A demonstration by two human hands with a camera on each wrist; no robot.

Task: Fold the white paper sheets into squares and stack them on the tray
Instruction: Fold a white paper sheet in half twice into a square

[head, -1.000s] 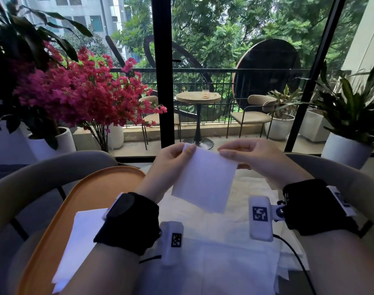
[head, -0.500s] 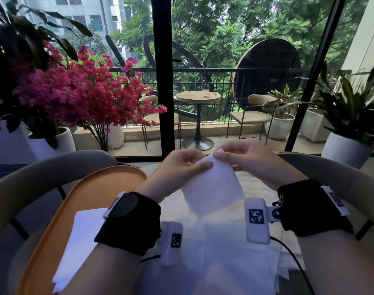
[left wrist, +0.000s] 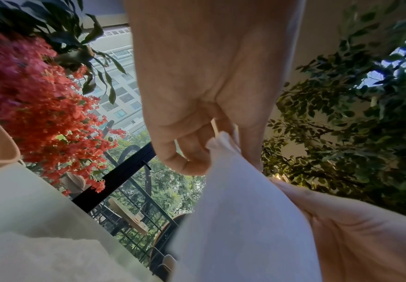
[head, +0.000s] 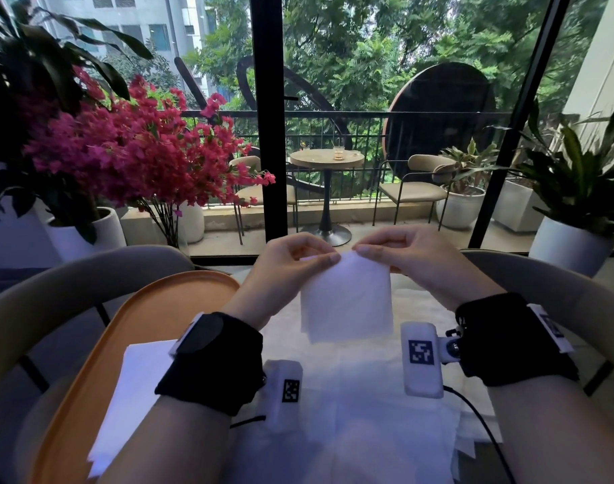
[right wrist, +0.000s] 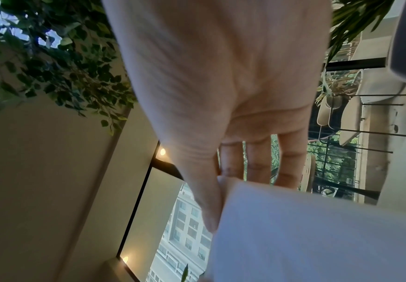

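A folded white paper sheet (head: 345,298) hangs in the air above the table, roughly square. My left hand (head: 295,262) pinches its top edge, and my right hand (head: 400,255) pinches the same edge just to the right; the fingertips of both nearly meet. The left wrist view shows the sheet (left wrist: 240,219) gripped between thumb and fingers. In the right wrist view the sheet (right wrist: 305,229) is held by my thumb. An orange tray (head: 152,309) lies at the left with folded white sheets (head: 134,396) on it.
More flat white sheets (head: 361,413) cover the table under my hands. Curved grey chair backs (head: 54,291) stand left and right. Potted plants with pink flowers (head: 124,151) sit at the left, a white pot (head: 570,246) at the right, a glass door behind.
My hands have come together at the top edge of the sheet. The sheet, held wide and tilted before, now hangs narrower and square below my fingertips.
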